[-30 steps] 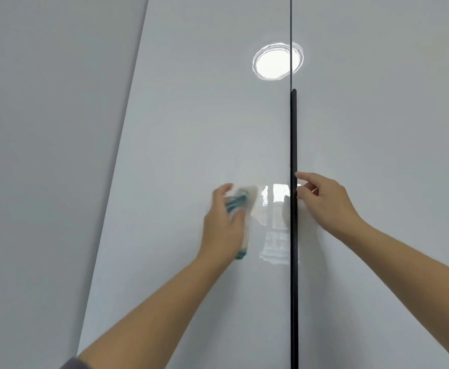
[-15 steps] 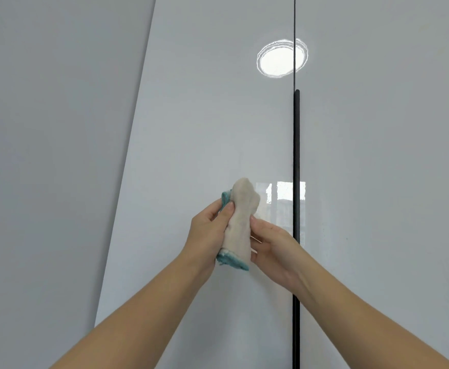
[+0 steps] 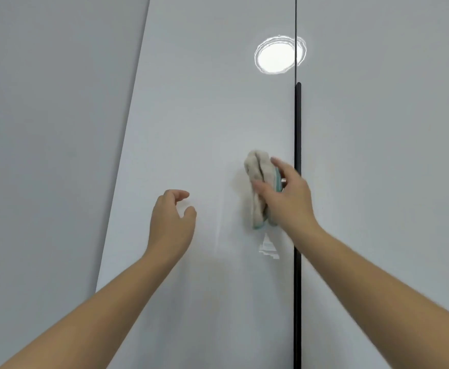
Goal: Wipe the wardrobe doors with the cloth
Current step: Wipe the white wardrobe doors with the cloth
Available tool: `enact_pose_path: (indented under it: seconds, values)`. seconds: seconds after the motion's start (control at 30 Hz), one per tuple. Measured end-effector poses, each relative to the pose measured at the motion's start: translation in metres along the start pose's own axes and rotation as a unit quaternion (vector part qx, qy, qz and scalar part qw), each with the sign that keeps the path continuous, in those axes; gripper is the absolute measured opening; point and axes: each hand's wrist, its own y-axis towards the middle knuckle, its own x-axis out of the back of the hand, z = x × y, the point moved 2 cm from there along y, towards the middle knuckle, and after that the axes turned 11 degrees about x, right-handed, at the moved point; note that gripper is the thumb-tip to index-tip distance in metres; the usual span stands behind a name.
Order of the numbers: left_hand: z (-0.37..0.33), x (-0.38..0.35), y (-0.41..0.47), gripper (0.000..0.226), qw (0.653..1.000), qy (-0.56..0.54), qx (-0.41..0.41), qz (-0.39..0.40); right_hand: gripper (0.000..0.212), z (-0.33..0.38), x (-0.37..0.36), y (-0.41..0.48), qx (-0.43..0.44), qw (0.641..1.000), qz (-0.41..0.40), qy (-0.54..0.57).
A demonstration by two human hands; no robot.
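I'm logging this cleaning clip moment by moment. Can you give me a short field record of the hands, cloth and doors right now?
left hand: empty, fingers loosely curled, in front of the left door
right hand: holds the cloth at the left door, just left of the black handle strip
cloth: beige with a teal edge, bunched
right door: untouched
light reflection: round, high across the seam

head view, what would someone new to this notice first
The bright oval light reflection catches the eye first, high up and just above the black vertical strip that runs down the seam. Below it, the right hand holds a bunched beige cloth with a teal edge against the glossy left wardrobe door, just left of the strip. The left hand is empty farther left, fingers loosely curled.
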Motion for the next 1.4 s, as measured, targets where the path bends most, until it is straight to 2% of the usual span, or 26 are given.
enact_pose_path:
  seconds: [0.07, 0.13, 0.2, 0.23, 0.37, 0.53, 0.67, 0.77, 0.87, 0.93, 1.1, 1.2, 1.3, 1.4]
  values:
    - [0.005, 0.007, 0.006, 0.033, 0.997, 0.071, -0.033, -0.017, 0.057, 0.0, 0.001, 0.035, 0.141, 0.982, 0.005, -0.128]
    - [0.009, 0.01, 0.011, 0.036, 0.986, 0.151, -0.071, -0.027, 0.051, -0.005, -0.002, 0.068, 0.255, 0.926, 0.023, -0.276]
    - [0.012, 0.008, 0.015, 0.038, 0.967, 0.226, -0.118, -0.03, 0.046, -0.018, -0.006, 0.086, 0.304, 0.872, 0.044, -0.381]
    - [0.013, 0.006, 0.016, 0.038, 0.956, 0.253, -0.147, -0.03, 0.046, -0.026, -0.007, 0.089, 0.315, 0.86, 0.051, -0.398]
    - [0.018, -0.006, 0.014, 0.038, 0.923, 0.3, -0.237, -0.028, 0.05, -0.051, -0.012, 0.071, 0.355, 0.852, 0.015, -0.384]
    - [0.016, -0.035, 0.005, 0.038, 0.901, 0.283, -0.327, -0.026, 0.054, -0.064, -0.004, 0.018, 0.399, 0.833, 0.051, -0.381]
    - [0.017, -0.058, -0.005, 0.055, 0.901, 0.267, -0.342, -0.005, 0.056, -0.079, -0.004, -0.028, 0.388, 0.842, 0.079, -0.367]
    - [0.018, -0.073, -0.015, 0.066, 0.888, 0.252, -0.384, 0.003, 0.055, -0.084, 0.001, -0.047, 0.388, 0.842, 0.11, -0.357]
    - [0.011, -0.081, -0.013, 0.05, 0.885, 0.228, -0.405, -0.018, 0.059, -0.081, 0.012, -0.044, 0.384, 0.837, 0.156, -0.356]
    - [0.01, -0.084, -0.009, 0.04, 0.872, 0.231, -0.43, -0.035, 0.051, -0.081, 0.018, -0.042, 0.392, 0.826, 0.162, -0.372]
    - [0.023, -0.087, -0.011, 0.027, 0.848, 0.228, -0.474, -0.07, 0.045, -0.089, 0.016, -0.063, 0.409, 0.82, 0.092, -0.39]
    - [0.044, -0.087, -0.022, 0.02, 0.818, 0.249, -0.512, -0.076, 0.046, -0.097, 0.016, -0.091, 0.404, 0.826, 0.084, -0.384]
    - [0.074, -0.084, -0.043, 0.022, 0.793, 0.277, -0.541, -0.041, 0.039, -0.11, 0.021, -0.129, 0.425, 0.816, 0.125, -0.37]
    - [0.085, -0.08, -0.052, 0.022, 0.76, 0.321, -0.565, -0.004, 0.035, -0.114, 0.025, -0.141, 0.454, 0.785, 0.191, -0.377]
